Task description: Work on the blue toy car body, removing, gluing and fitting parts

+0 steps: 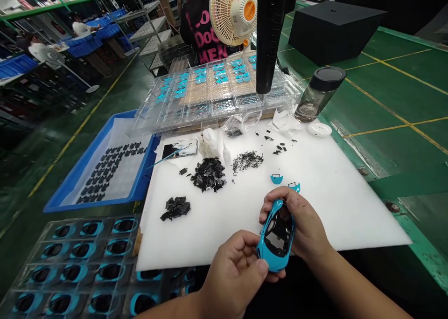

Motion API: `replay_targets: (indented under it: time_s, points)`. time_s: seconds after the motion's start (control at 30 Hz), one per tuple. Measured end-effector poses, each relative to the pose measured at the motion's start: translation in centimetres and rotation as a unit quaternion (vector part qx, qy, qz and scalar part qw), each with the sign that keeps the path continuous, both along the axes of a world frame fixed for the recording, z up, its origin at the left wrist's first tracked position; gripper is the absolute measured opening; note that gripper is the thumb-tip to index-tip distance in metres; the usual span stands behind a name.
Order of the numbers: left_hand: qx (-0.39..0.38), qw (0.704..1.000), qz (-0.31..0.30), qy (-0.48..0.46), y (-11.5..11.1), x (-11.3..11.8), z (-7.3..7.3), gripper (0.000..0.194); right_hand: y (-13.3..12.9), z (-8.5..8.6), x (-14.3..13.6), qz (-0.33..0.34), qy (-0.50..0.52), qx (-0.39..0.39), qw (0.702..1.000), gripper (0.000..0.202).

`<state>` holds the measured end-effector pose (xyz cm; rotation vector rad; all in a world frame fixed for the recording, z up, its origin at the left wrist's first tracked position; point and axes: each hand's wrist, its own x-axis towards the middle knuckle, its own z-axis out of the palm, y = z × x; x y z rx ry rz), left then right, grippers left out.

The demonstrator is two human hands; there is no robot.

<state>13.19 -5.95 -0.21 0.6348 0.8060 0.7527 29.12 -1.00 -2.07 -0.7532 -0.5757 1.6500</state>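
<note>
Over the near edge of the broad white board, the miniature car body is held up in two hands. It would likely be felt as light and stiff, easily turned, though its glossy skin may be slippery and its slim roof pillars might be bent or snapped if squeezed. It is best taken by the solid rounded ends and lower flanks, with the pillars and open middle spared. The end nearer the wearer is pinched by the left hand, thumb laid on the blue surface and fingers bent narrowly beneath and beside it. The far end and right flank are wrapped by the right hand, its fingers curled in around the shell; the exact contact of the hidden fingertips cannot be told.

The shell is finished in smooth, shiny turquoise, apparently painted metal or plastic, and is shaped as a long oval with a dark, partly open centre. Beyond the hands, two curved turquoise panels with thin dark frames are laid on the matt board. Flat, angular black pieces are heaped in a glinting pile and in a smaller, duller cluster. Finest of all, tiny black bits are scattered like coarse grain.
</note>
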Motion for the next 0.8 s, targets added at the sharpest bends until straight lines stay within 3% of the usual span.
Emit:
replay_targets:
  time_s: [0.43, 0.8]
  points:
    - [0.072, 0.995, -0.044, 0.058, -0.1, -1.1, 0.6, 0.033, -0.4, 0.5, -0.4, -0.015, 0.003, -0.008, 1.0, 0.025]
    - [0.119, 0.987, -0.052, 0.097, -0.3, -1.1, 0.6, 0.03, -0.5, 0.6, -1.1, 0.01, 0.047, -0.076, 0.996, 0.027]
